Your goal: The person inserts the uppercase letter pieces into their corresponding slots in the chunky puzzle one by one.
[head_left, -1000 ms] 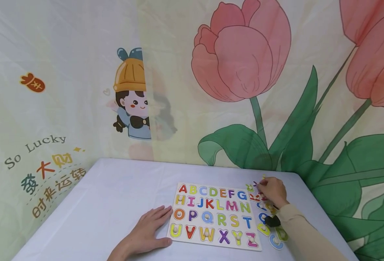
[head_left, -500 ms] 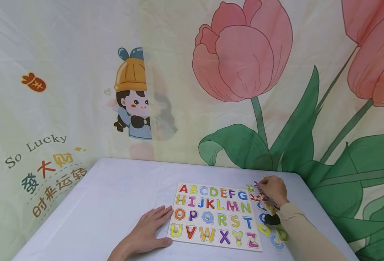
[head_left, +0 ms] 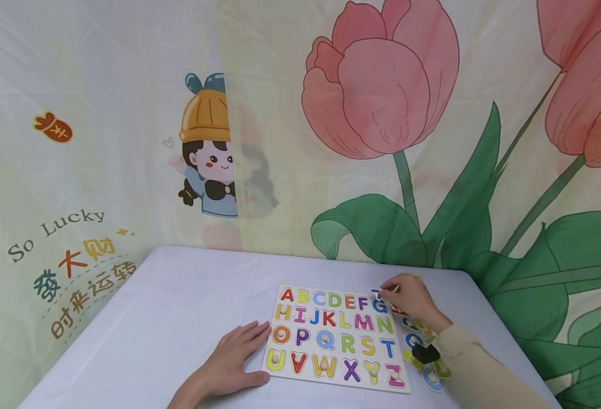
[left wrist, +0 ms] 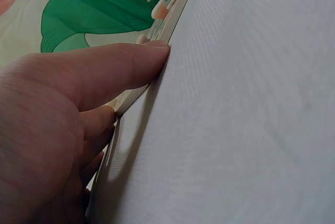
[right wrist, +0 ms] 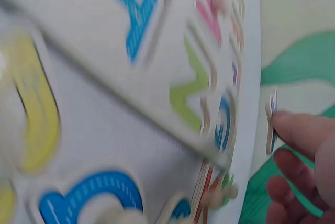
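The right hand [head_left: 413, 301] pinches a small purple letter piece [head_left: 376, 293] between thumb and fingers, held above the board's back right corner; in the right wrist view this piece [right wrist: 271, 122] appears nearly edge-on. The alphabet puzzle board [head_left: 402, 363] lies on the table with rows of coloured letters A to Z. Knobbed pieces sit in several places, among them O [head_left: 280, 335], U [head_left: 275, 359], W [head_left: 324, 366] and Z [head_left: 393, 375]. The left hand [head_left: 234, 352] lies with fingers extended, fingertips at the board's left edge; its thumb [left wrist: 125, 67] touches that edge in the left wrist view.
Several loose letter pieces lie to the right of the board, including a blue one [head_left: 433, 379] and a blue ring-shaped one [right wrist: 110, 192], partly hidden under the right forearm [head_left: 476, 363]. The white table [head_left: 178, 307] meets a printed curtain [head_left: 280, 113] behind.
The right hand has lifted a purple letter piece from the loose pile and moved left to the board's back right corner. The left hand has stayed still.
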`<act>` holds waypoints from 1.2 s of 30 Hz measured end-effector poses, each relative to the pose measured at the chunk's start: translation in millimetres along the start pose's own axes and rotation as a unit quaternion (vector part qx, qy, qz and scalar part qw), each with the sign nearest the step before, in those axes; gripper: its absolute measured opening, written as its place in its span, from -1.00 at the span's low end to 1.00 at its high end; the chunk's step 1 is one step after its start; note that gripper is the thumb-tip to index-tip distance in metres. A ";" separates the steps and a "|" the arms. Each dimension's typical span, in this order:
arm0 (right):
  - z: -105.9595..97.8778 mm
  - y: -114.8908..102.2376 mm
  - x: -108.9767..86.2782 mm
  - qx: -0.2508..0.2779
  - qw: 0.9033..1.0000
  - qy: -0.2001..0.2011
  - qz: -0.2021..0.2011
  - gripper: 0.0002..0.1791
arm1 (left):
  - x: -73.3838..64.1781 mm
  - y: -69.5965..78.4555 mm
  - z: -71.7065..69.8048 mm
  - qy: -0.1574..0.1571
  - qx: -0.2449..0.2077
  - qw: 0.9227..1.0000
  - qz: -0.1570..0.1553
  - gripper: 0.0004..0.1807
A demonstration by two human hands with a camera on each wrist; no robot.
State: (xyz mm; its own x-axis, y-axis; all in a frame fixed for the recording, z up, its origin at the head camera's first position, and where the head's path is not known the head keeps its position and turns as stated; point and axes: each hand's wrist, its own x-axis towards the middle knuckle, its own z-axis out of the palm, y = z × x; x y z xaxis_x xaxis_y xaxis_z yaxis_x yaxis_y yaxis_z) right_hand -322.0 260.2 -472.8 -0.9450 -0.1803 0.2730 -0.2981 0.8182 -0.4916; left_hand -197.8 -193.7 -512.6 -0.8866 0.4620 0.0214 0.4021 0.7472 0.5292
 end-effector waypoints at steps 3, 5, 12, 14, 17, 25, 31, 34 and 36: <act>3.2 -13.2 -4.0 0.005 0.999 -0.018 -0.039 -0.88 | -0.3 0.4 -0.1 0.000 0.000 1.000 -0.001 0.07; 4.4 -21.6 -7.3 0.013 0.998 -0.032 -0.057 -0.90 | -0.4 0.3 -0.2 0.000 -0.001 1.000 -0.001 0.07; 7.8 -44.6 -21.8 0.039 0.988 -0.091 -0.120 -0.90 | 0.4 -1.6 0.7 0.005 0.002 1.000 0.006 0.07; 9.1 -50.2 -26.6 0.044 0.984 -0.111 -0.135 -0.92 | 0.5 -1.5 0.6 0.006 0.002 1.000 0.007 0.07; 10.4 -57.3 -34.3 0.058 0.977 -0.148 -0.142 -0.93 | 0.4 -1.3 0.2 0.007 0.000 1.000 0.009 0.07; 14.8 -66.8 -52.5 0.081 0.962 -0.211 -0.157 -0.96 | 0.9 -3.1 1.1 0.007 0.003 1.000 0.009 0.07; 18.9 -68.2 -61.7 0.083 0.951 -0.247 -0.167 -0.93 | 1.2 -5.3 2.1 0.010 0.009 1.000 0.011 0.06; 21.2 -68.7 -64.8 0.077 0.946 -0.259 -0.177 -0.91 | 1.4 -5.0 2.2 0.006 0.007 1.000 0.010 0.07; 22.3 -69.6 -66.5 0.075 0.944 -0.266 -0.178 -0.91 | 1.4 -4.2 2.2 0.004 0.008 1.000 0.009 0.07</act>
State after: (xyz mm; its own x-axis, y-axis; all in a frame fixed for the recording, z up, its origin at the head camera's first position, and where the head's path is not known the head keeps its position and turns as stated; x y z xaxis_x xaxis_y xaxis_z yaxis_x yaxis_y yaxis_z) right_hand -241.4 203.1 -475.2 -0.7036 -0.7106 0.0076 -0.5871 0.5753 -0.5695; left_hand -200.2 -195.1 -516.6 -0.8809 0.4718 0.0383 0.4218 0.7458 0.5155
